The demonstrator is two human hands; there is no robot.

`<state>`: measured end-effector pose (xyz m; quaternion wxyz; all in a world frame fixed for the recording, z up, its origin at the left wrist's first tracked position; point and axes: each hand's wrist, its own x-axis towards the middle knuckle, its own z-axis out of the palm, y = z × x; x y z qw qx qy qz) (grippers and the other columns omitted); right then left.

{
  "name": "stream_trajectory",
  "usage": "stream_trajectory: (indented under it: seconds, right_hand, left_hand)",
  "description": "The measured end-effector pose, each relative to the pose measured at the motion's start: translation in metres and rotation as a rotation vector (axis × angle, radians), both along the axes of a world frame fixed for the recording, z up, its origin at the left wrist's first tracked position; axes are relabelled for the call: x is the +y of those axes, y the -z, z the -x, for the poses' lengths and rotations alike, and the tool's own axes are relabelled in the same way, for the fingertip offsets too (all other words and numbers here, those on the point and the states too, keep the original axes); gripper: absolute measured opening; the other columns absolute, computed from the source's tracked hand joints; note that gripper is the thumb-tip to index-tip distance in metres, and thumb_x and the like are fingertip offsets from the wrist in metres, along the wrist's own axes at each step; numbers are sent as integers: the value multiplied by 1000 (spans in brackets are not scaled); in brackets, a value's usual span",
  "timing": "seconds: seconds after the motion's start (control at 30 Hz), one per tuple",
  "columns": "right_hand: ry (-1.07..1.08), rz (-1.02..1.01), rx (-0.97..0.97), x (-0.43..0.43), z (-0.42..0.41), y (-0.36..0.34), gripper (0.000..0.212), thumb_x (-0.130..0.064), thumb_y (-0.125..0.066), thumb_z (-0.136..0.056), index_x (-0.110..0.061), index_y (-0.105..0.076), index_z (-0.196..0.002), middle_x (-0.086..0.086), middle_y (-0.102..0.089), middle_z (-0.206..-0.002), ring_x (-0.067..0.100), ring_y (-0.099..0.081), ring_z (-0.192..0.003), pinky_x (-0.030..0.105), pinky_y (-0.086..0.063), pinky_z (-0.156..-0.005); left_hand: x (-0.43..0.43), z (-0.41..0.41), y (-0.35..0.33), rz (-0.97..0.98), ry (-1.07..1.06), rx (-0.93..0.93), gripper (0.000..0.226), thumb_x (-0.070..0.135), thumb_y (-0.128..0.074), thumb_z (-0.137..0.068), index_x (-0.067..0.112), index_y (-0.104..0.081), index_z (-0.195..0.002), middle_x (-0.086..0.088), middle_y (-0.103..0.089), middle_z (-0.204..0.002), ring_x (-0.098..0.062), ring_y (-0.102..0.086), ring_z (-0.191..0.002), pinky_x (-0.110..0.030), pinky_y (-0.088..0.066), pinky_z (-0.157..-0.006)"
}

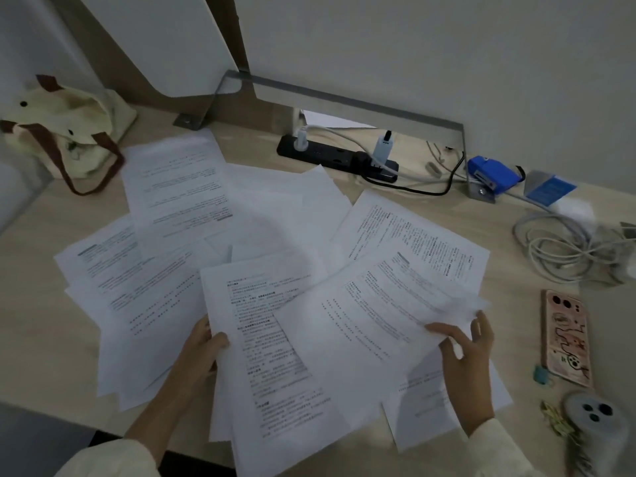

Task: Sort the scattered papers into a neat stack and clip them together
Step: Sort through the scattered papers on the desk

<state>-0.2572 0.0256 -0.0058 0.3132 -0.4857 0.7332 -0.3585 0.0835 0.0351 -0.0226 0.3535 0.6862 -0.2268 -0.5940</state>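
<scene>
Desk: pale wood desk (51, 339) against a grey wall, dimly lit on my feed.
Papers: white printed papers (275, 235) fanned loosely across the middle of the desk, overlapping, from the left edge to near the right edge.
Writing: print is too small and blurred for me to read; no brand legible.
Left hand: my view shows the left hand (201, 349) gripping the left edge of the front sheet (275, 373), thumb on top.
Front sheet: long axis runs from the near edge toward the rear, hanging over the near edge.
Right hand: right hand (468, 359) holds the slanted sheet (361, 321) by its blurred right edge, thumb on top, fingers spread behind.
Slanted sheet: overlaps the front sheet's right side, print lines diagonal.
Right edge: phone (566, 335) in a pink cartoon case; coiled white cable (554, 249).
Rear edge: black power strip (330, 156).
Far left corner: cream tote bag (62, 129).
</scene>
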Motion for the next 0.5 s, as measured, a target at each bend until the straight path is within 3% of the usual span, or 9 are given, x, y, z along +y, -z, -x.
stream_trajectory:
  seconds: [0.1,0.17,0.23,0.3,0.37,0.43,0.5]
  right_hand:
    - [146,-94,-215,-2,7,6,30,-8,-46,-94,-26,-69,-93,6,-29,-149,24,-29,-138,37,-26,-111]
    - [177,-54,-354,-1,11,12,26,-8,-46,-93,-21,-69,-94,11,-54,-127,30,-47,-124,41,-40,-103]
    - [215,-49,-533,-2,13,10,18,-12,-50,-90,-14,-67,-95,3,-64,-109,28,-56,-111,33,-51,-88]
    - [282,-112,-815,-4,14,14,18,-15,-51,-86,-14,-68,-89,0,-67,-104,22,-63,-99,26,-59,-73]
    - [326,-171,-1012,-7,14,18,15,-17,-55,-78,-14,-69,-75,3,-69,-100,19,-69,-83,33,-61,-64]
    - [301,-221,-967,-12,11,19,7,-14,-65,-74,-10,-67,-78,7,-71,-95,19,-71,-77,39,-60,-70]
    - [271,-267,-838,-19,5,15,13,-1,-58,-83,-3,-62,-96,11,-72,-89,20,-72,-76,33,-59,-76]
  left_hand:
    - [-4,6,3,-52,-5,103,49,11,-63,-84,8,-49,-131,-11,-60,-120,-24,-58,-98,-32,-47,-81]
    - [-5,11,4,-58,1,114,39,10,-58,-87,6,-53,-126,-12,-62,-118,-25,-59,-98,-32,-46,-85]
    - [-5,13,5,-33,34,104,27,11,-54,-90,13,-59,-117,-9,-64,-113,-20,-60,-96,-28,-47,-78]
    - [-6,14,5,-12,68,79,21,10,-51,-92,19,-58,-109,-8,-62,-115,-16,-59,-95,-25,-46,-79]
    - [-9,14,4,-16,77,83,29,6,-48,-93,16,-52,-120,-11,-58,-122,-23,-57,-103,-32,-44,-90]
    - [-12,15,5,-26,88,87,41,2,-45,-93,8,-44,-133,-14,-54,-128,-30,-53,-115,-38,-40,-98]
    - [-16,14,7,-40,93,101,45,-1,-45,-92,4,-40,-136,-16,-51,-133,-34,-50,-120,-41,-39,-100]
